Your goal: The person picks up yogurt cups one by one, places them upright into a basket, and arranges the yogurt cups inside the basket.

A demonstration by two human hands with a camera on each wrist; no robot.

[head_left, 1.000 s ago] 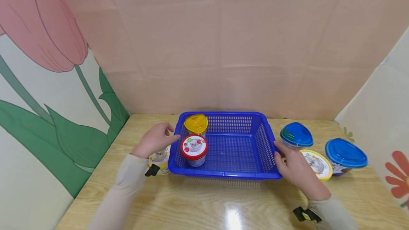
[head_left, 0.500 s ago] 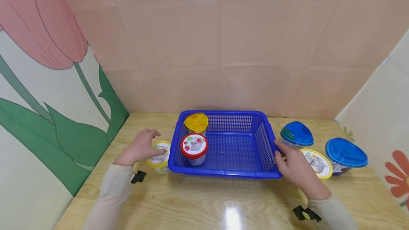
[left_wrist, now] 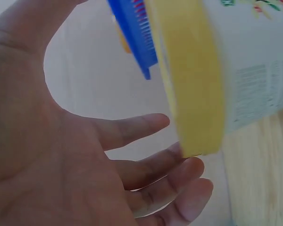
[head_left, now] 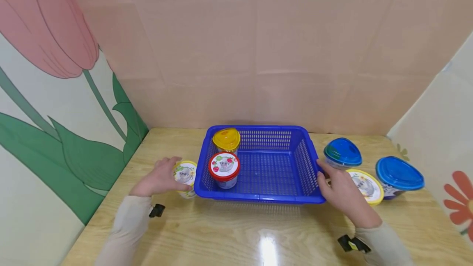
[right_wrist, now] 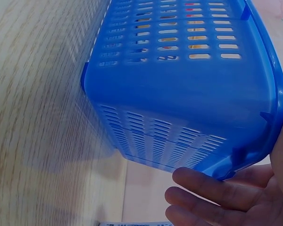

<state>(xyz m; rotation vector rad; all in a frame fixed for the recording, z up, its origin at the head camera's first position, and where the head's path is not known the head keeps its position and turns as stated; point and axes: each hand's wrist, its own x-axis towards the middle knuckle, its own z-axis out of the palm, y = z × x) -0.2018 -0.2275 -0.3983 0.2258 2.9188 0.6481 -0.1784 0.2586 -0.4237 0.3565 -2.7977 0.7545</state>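
Observation:
My left hand reaches about a yellow-lidded tub that stands on the table just left of the blue plastic basket. Its thumb lies at the near side of the lid and its fingers at the far side. From the left wrist, the fingers look loosely bent beside the yellow rim, with a gap towards the palm. The right hand holds the basket's right rim; its fingertips show under the rim outside. Inside the basket are a red-lidded tub and a yellow triangular-lidded tub.
Right of the basket stand two tubs with blue lids, one nearer and one further right. Another yellow-lidded tub is partly behind the right hand. A pink cloth wall closes off the wooden table at the back.
My left hand has drawn back leftwards from the basket's left rim and come down around the yellow-lidded tub. The right hand stays at the basket's right rim.

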